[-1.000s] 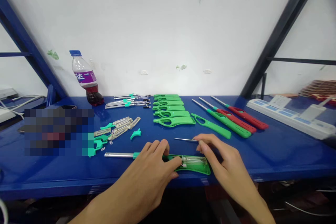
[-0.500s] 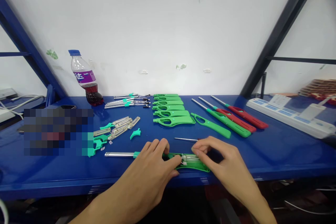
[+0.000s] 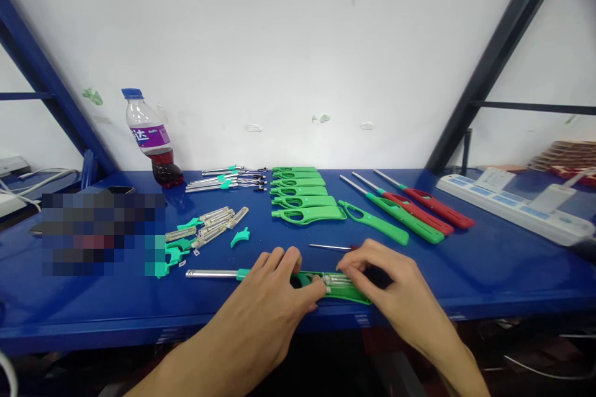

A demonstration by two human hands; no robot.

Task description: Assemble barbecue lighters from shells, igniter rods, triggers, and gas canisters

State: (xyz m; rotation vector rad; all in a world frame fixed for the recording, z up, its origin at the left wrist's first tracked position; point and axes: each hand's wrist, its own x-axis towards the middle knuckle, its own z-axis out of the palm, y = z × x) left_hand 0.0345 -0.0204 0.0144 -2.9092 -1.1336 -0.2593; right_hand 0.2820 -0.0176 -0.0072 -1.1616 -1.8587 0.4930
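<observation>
My left hand is closed around an opened green lighter casing near the table's front edge, its thumb pressing into the middle. The casing's silver tube points left, past a teal collar. A clear fuel tank lies inside the right part of the casing. At the tank's right end, the thumb and forefinger of my right hand are pinched together; the fingertips partly hide that end. Just behind lies a thin screwdriver, its handle mostly covered by my right hand.
Behind are several green casing halves, silver tubes with wires, and finished-looking lighters. Clear tanks and teal triggers lie at left. A drink bottle stands by the wall; a power strip is at right.
My left thumb has shifted slightly right, over the inner parts of the casing. My right fingertips have moved a little left along the tank. The casing stays in place.
</observation>
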